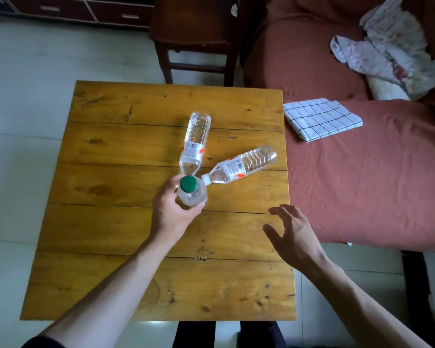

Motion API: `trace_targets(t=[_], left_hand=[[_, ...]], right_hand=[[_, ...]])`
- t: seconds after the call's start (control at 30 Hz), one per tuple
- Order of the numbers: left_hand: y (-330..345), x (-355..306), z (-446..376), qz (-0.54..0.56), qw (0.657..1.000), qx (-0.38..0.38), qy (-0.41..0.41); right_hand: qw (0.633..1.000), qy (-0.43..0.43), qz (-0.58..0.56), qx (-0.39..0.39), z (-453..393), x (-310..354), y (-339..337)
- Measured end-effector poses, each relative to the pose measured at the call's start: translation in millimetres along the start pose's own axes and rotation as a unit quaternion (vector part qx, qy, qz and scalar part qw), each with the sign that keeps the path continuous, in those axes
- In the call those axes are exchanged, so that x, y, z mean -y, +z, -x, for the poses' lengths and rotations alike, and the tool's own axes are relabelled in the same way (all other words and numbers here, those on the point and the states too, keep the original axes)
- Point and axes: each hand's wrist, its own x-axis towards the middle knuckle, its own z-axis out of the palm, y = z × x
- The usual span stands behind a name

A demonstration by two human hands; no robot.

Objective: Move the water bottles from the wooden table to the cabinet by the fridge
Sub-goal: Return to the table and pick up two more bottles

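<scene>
First bottle gripped, two more lying on the tabletop.

The left hand [172, 208] is wrapped around the upright green-capped bottle [191, 193] near the middle of the tabletop [111, 146], probably to carry it away. Just beyond, the far bottle [195, 141] and the right bottle [239, 167] lie on their sides, necks pointing toward it. The right hand [290, 233] hovers empty with fingers spread, seemingly ready for one.

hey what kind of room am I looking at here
Most likely a living room in a home. A sofa under a rust-red cover sits beside the wooden table, with a dark wooden chair and a low drawer cabinet on the tiled floor behind.
</scene>
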Motion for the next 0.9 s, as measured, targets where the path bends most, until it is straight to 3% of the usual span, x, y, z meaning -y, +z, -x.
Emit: trace_targets(t=[0.47,0.9], left_hand=[[-9,6,3,0.036,0.996,-0.018,-0.083],[-9,13,1,0.049,0.997,0.001,-0.059]], right_hand=[[0.999,-0.042,-0.001,0.005,-14,25,1],[0.985,-0.161,-0.004,-0.068,-81,48,6]])
